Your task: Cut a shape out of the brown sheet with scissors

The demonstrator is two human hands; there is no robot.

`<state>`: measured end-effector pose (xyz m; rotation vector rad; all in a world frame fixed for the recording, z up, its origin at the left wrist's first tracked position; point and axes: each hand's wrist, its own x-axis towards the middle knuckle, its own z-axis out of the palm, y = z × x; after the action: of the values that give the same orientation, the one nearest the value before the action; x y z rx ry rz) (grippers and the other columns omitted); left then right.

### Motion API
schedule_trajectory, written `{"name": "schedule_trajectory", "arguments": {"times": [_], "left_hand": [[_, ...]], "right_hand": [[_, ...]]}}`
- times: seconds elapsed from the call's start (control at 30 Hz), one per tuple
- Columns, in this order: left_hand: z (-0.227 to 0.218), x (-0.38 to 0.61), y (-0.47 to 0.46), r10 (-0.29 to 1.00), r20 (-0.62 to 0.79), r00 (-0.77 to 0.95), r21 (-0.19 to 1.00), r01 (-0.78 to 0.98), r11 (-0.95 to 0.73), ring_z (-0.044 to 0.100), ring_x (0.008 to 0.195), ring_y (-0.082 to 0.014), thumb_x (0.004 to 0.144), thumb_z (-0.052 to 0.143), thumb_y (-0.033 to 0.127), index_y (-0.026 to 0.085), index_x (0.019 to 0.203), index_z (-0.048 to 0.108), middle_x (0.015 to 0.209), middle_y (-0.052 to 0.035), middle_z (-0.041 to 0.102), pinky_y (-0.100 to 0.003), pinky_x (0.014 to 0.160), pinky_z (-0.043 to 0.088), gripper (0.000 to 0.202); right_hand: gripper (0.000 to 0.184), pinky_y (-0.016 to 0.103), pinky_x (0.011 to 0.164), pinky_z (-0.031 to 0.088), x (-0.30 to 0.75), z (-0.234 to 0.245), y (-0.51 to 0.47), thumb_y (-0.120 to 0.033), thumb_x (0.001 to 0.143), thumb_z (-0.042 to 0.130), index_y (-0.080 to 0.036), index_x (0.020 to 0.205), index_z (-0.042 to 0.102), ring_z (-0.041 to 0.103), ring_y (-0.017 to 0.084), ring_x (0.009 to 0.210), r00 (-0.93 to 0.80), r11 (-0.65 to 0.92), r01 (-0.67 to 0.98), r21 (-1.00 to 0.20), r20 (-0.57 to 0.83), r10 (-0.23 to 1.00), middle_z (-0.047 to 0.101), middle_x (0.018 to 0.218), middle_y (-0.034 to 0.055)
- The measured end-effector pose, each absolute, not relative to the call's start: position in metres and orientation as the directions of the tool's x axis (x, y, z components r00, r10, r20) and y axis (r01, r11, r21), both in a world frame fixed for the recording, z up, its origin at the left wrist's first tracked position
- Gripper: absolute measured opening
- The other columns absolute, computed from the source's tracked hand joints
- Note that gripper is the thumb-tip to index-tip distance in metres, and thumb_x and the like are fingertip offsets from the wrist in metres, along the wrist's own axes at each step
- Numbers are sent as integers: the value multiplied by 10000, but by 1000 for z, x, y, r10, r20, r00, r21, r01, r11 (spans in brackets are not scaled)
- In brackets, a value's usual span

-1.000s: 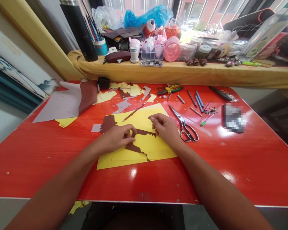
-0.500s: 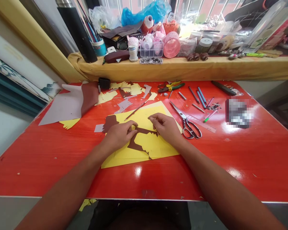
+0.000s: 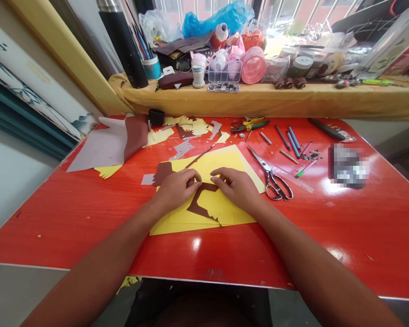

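A brown cut-out (image 3: pixel 198 207) with a jagged inner edge lies over yellow sheets (image 3: pixel 160 227) on the red table. My left hand (image 3: pixel 177 187) pinches its upper left corner, thumb against curled fingers. At the right end of its top strip, my right hand (image 3: pixel 237 184) has thumb and forefinger closed on the edge, and the fingertips partly hide it. Another brown piece (image 3: pixel 163 173), with a wavy side, rests by my left wrist. Beyond my left fingers a thin dark pencil-like stick (image 3: pixel 200 156) lies across the sheet's edge.
Large scissors (image 3: pixel 271 175) lie right of the sheets. Pliers (image 3: pixel 250 125), pens (image 3: pixel 294 143) and small metal bits are behind them. Yellow scraps (image 3: pixel 187 125) and a folded grey-brown sheet (image 3: pixel 102 143) lie at the back left. A crowded shelf (image 3: pixel 177 102) borders the table's far side.
The view has shifted slightly, so the table things appear further right. My right fingers have come down to the strip's right end and closer to my left hand, which keeps its pinch.
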<state>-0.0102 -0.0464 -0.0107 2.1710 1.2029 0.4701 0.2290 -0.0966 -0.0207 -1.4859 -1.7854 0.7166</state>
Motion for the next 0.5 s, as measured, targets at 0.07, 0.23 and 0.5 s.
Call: {"name": "schedule_trajectory", "arguments": {"times": [0.07, 0.23, 0.5], "left_hand": [[-8, -9, -48, 840, 90, 535, 677, 585, -446, 621, 805, -207, 992, 651, 339, 243, 950, 701, 912, -28, 693, -349, 727, 436, 116], [-1, -4, -55, 828, 143, 543, 763, 473, -442, 660, 929, -231, 994, 646, 349, 245, 939, 691, 1004, -56, 733, -369, 806, 492, 126], [-9, -2, -58, 813, -117, 570, 971, 239, -28, 708, 814, -209, 926, 776, 464, 245, 1161, 693, 840, 19, 688, -347, 771, 560, 332]], "right_hand": [[174, 334, 700, 480, 227, -20, -98, -367, 1045, 774, -269, 1162, 858, 704, 233, 727, -138, 216, 608, -764, 166, 976, 824, 893, 48], [100, 328, 716, 470, 221, -19, -101, -328, 1040, 775, -277, 1019, 858, 739, 249, 791, -203, 270, 606, -748, 183, 962, 847, 925, 56], [287, 312, 562, 352, 223, -14, -102, -451, 1094, 652, -245, 966, 805, 524, 195, 562, -62, 186, 545, -818, 183, 981, 584, 620, -29]]}}
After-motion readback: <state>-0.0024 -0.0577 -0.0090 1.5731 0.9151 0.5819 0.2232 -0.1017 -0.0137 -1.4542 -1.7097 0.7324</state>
